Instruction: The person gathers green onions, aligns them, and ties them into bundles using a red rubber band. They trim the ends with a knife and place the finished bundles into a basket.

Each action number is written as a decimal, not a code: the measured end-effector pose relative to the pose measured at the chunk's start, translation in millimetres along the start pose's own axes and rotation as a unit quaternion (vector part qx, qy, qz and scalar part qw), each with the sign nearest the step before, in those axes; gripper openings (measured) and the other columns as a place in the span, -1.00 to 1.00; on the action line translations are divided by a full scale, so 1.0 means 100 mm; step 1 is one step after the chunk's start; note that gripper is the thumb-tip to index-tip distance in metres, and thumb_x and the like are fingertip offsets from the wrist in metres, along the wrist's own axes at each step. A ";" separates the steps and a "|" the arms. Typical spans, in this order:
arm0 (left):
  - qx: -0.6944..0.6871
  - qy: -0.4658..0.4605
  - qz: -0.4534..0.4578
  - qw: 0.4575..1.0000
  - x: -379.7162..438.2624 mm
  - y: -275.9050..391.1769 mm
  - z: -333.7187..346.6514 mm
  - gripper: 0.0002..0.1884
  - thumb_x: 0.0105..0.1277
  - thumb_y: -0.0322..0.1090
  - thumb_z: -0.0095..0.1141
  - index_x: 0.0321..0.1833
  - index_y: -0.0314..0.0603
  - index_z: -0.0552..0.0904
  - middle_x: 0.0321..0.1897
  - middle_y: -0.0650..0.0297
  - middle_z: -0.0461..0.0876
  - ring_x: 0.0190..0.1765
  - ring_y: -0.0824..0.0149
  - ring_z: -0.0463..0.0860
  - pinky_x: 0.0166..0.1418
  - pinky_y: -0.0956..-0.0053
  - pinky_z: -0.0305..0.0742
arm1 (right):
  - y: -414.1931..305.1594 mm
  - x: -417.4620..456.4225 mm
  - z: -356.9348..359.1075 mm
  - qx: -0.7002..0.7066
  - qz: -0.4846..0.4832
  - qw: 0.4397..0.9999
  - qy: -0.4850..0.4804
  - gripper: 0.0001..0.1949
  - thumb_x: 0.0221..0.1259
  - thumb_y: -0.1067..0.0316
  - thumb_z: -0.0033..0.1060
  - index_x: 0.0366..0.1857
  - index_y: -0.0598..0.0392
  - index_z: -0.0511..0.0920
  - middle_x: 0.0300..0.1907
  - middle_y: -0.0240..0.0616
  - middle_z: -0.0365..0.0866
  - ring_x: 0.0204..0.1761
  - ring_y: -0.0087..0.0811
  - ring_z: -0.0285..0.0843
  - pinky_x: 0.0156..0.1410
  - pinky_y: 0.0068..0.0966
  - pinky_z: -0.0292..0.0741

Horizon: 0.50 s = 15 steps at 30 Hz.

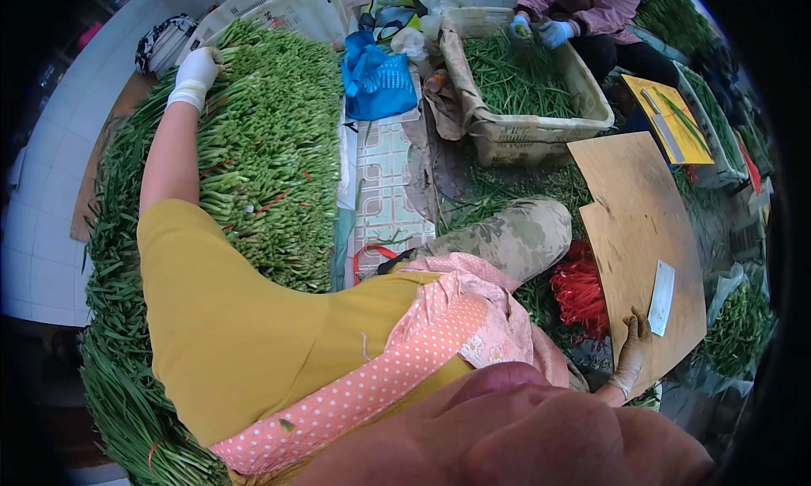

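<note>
My left hand (197, 75), in a white glove, reaches to the far end of a large stack of bundled green stems (272, 144) that look like garlic chives. Its fingers curl against the bundles there; the fingertips are hidden, so I cannot tell if it grips one. Pale cut ends face inward, leaves hang outward, and red ties circle several bundles. On a wooden board (646, 232) rests my right hand (632, 353), in a stained glove, fingers apart and holding nothing. Beside its fingertips lies a rectangular metal blade (661, 298); no handle shows.
Red ties (580, 289) bunch beside the board. A co-worker's blue-gloved hands (538, 33) handle greens over a plastic crate (526, 131). A knife (664, 128) lies on a yellow board (687, 115). A blue bag (379, 83) sits by the stack; bagged greens (741, 321) stand at right.
</note>
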<state>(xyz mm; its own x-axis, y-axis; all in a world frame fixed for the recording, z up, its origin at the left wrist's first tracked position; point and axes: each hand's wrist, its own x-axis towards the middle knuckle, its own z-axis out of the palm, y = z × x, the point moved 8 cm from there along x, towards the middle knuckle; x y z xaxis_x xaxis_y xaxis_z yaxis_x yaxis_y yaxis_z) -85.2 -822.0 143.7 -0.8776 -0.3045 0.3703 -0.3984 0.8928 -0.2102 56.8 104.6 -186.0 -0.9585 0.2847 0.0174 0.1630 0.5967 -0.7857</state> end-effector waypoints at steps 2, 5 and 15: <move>0.051 0.001 0.037 0.998 0.02 0.00 0.08 -0.78 0.06 -0.35 0.36 -0.21 -0.15 0.72 -0.20 0.04 0.72 -0.08 -0.01 0.68 0.03 0.23 0.55 | 0.02 -0.02 -0.01 -0.007 -0.004 1.000 0.001 -0.67 0.41 0.18 0.07 0.04 0.19 0.61 -0.23 -0.20 0.65 -0.03 -0.33 0.52 0.24 -0.41 0.34; 0.147 -0.059 0.064 0.985 0.03 0.18 0.09 -0.80 0.12 -0.38 0.27 -0.17 -0.15 0.71 -0.15 0.00 0.70 -0.04 -0.03 0.68 0.05 0.19 0.56 | 0.02 -0.04 0.00 0.007 0.010 1.000 -0.009 -0.67 0.40 0.20 0.07 0.04 0.21 0.60 -0.21 -0.19 0.65 -0.03 -0.33 0.54 0.23 -0.41 0.36; 0.230 -0.104 0.090 0.963 0.21 0.48 0.10 -0.75 0.24 -0.38 0.03 -0.11 -0.22 0.71 -0.04 -0.05 0.67 0.01 -0.02 0.67 0.09 0.18 0.56 | -0.06 -0.08 0.06 0.060 0.023 0.997 -0.048 -0.67 0.38 0.26 0.08 0.07 0.25 0.57 -0.10 -0.18 0.63 -0.07 -0.38 0.58 0.17 -0.49 0.42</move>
<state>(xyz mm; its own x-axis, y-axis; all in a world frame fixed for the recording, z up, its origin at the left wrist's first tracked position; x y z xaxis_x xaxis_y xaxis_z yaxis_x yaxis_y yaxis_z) -125.6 -788.9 132.6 -0.9591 -0.2610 0.1100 -0.2680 0.7109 -0.6502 61.7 94.0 -185.4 -0.9695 0.2332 -0.0758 0.1842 0.4884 -0.8529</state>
